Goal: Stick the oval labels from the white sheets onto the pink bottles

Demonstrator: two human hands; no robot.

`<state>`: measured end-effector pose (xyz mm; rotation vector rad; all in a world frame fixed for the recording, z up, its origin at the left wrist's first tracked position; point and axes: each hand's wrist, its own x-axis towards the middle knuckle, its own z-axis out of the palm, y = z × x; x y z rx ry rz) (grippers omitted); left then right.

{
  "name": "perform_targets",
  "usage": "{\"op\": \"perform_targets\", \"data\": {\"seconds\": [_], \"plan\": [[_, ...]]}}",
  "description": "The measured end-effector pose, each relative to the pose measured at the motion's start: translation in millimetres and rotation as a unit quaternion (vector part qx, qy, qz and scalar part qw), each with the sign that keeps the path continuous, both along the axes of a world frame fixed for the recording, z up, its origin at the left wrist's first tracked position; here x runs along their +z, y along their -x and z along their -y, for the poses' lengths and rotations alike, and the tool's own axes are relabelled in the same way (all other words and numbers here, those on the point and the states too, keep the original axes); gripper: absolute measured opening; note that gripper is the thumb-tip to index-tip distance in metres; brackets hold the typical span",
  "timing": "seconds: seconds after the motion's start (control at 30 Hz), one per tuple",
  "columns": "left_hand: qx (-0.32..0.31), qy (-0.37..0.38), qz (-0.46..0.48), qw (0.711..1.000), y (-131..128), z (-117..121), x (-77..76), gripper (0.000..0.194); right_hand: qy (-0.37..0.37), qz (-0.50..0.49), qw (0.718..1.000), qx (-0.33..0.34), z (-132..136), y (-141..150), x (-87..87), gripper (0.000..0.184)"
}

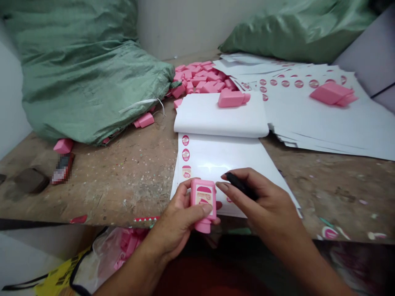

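Left hand (pixel 182 220): grip closed around a labelled pink bottle (pixel 202 195), neck toward the wearer, in view before the near end of the label sheet (pixel 212 154). Right hand (pixel 267 203): grip grasping a slim black tool (pixel 242 186), just beside the bottle.

Surroundings: a folded-back sheet (pixel 222 123) bears a loose bottle (pixel 230 99). A pile of pink bottles (pixel 200 78) lies behind it, partly hidden. A green sack (pixel 86 82) bounds the left rear; a second sack (pixel 293 33) lies right rear, behind a paper stack (pixel 324 127).

Clearances: the counter (pixel 108 181) shows scuffed, speckled surface between left sack and sheets. Its front edge runs beneath both forearms; a clear bag (pixel 100 250) hangs or stands below, left.
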<state>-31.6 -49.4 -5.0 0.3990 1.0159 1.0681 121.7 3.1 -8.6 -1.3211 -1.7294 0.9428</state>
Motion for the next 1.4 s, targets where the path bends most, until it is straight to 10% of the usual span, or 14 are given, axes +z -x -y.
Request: {"op": "perform_targets", "data": {"seconds": [0.4,0.93,1.17,1.4], "plan": [[-0.004,-0.006,0.011,1.0,4.8,12.7,0.0,0.06,0.166,-0.16,0.968,0.095,0.4,12.9,-0.8,0.015],[-0.062,0.055,-0.142,0.986,72.3,60.6,6.8,0.082,0.138,-0.058,0.976,0.16,5.2,29.5,-11.5,0.024],[-0.132,0.036,-0.517,0.845,144.9,91.6,22.4,0.057,0.092,0.013,0.994,0.064,-25.8,4.9,-17.9,0.037],[-0.17,-0.191,-0.636,0.728,99.9,-13.3,14.0,0.029,0.041,0.188,0.977,0.094,-53.7,24.4,-23.2,0.025]]}}
